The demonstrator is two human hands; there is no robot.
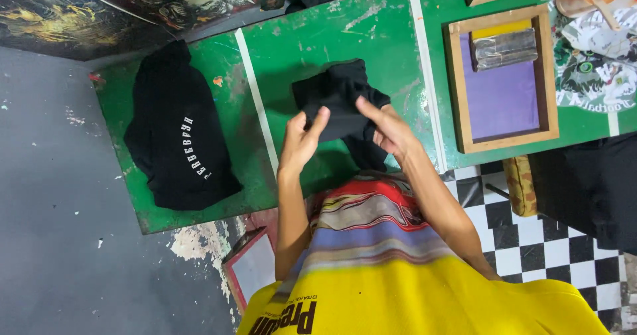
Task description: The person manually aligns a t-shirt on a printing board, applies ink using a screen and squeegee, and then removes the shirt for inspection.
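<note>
Black cloth (338, 99), bunched up, hangs just above the green tabletop (318, 36), pinched by the fingers of both the left hand (302, 142) and right hand (388, 128). Another black garment (176, 136) lies flat well to the left; a wooden screen frame (504, 76) sits to the right.

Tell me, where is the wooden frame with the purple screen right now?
In the head view, the wooden frame lies flat on the green table, toward the right, beyond the white tape line from the person's hands.

A worn green-painted wooden table (371, 23) with white tape lines fills the middle. At nine o'clock lies grey concrete floor (53, 196) — at four o'clock, black-and-white checkered floor tiles (551, 249). Dark painted skull panels (133, 3) lean at eleven o'clock.
</note>
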